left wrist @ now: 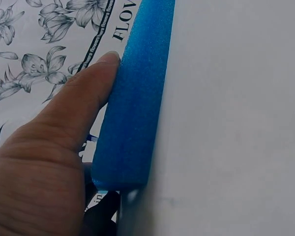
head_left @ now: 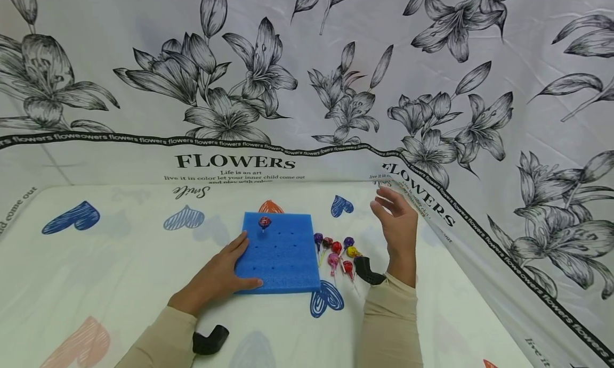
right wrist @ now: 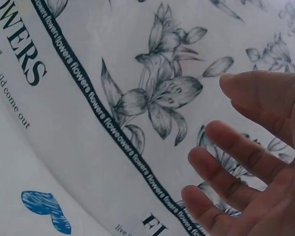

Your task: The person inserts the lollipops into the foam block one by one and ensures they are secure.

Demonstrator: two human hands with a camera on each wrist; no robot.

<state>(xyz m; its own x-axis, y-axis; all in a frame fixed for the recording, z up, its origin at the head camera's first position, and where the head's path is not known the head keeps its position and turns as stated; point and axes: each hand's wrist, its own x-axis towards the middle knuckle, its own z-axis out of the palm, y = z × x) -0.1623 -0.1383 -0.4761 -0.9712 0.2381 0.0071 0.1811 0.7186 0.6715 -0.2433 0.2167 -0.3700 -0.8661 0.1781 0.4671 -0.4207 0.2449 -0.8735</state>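
In the head view, a blue foam block (head_left: 278, 256) with rows of small holes lies on the table. One wrapped lollipop (head_left: 264, 222) stands upright near its far left corner. My left hand (head_left: 218, 272) rests against the block's left side, fingers extended and thumb over the near part. The left wrist view shows that thumb (left wrist: 83, 98) along the foam's edge (left wrist: 132, 108). Raised to the right of the block, my right hand (head_left: 397, 224) holds nothing; its fingers (right wrist: 236, 177) are loosely bent and spread from the thumb in the right wrist view.
Several loose wrapped lollipops, among them a pink one (head_left: 333, 259) and a yellow one (head_left: 353, 252), lie beside the block's right side. A white cloth with printed hearts (head_left: 186, 218) covers the table. Behind it hangs a flower-printed curtain (head_left: 307, 112).
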